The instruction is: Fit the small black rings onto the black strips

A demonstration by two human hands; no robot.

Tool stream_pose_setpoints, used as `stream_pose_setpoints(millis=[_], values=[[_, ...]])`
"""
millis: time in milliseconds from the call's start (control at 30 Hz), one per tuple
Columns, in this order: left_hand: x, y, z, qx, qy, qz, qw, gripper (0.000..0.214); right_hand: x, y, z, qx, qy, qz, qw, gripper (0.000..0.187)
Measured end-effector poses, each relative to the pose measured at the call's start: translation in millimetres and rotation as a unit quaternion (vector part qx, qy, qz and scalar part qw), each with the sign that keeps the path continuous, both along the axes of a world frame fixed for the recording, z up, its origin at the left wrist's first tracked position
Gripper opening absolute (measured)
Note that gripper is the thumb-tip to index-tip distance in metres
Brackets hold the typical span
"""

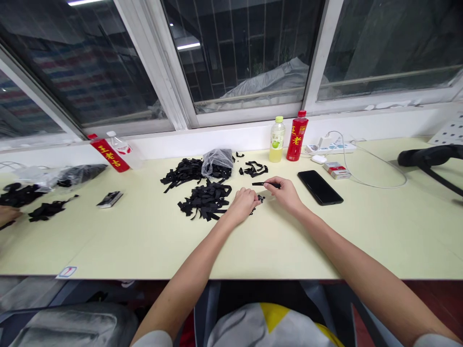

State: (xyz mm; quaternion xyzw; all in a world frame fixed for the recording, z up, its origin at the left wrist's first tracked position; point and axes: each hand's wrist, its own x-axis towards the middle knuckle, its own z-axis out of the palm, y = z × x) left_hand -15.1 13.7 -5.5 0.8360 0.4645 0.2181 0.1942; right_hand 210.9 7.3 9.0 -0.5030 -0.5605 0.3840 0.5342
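Hands on the counter (108, 246), close together, just above mid-frame. Right hand (285, 193) is pinched nearly shut on one end of a thin black strip (265, 183), with the strip sticking out toward 9 o'clock. Left hand (242, 205) is curled, fingers bunched and knuckles up; can't tell if it holds anything. Small black pieces (260, 198) lie between the hands, nearly touching the left fingers.

From the hands, a big pile of black strips (204, 202) sits at 9 o'clock, just beside the left hand. A second pile of black strips (183, 172) is at 10 o'clock, with a clear plastic bag (217, 163) on top of its right end. A small black cluster (254, 168) sits at 12 o'clock.

A black smartphone (320, 187) lies face up at 3 o'clock. Further back at 1 o'clock, a green-capped bottle (277, 140) and a red bottle (297, 136) stand upright by the white power strip (331, 148). A small red-and-white box (337, 169) lies near it. Far along at 9 o'clock, a clear bottle with a red label (112, 153) lies on its side, and another person's hand (7, 215) reaches in at the frame edge by more black strips (47, 210).
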Motion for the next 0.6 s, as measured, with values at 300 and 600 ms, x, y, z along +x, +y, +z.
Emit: stream_pose_setpoints(millis=[300, 600], values=[[-15.9, -0.6, 20.8, -0.030, -0.141, 0.050, 0.988, 0.019, -1.3, -2.3, 5.6, -0.006, 0.007, 0.015, 1.000, 0.040], [-31.8, 9.4, 28.2, -0.055, -0.189, 0.102, 0.975, 0.029, -10.0, -11.2, 11.5, -0.019, -0.013, 0.146, 0.989, 0.036]])
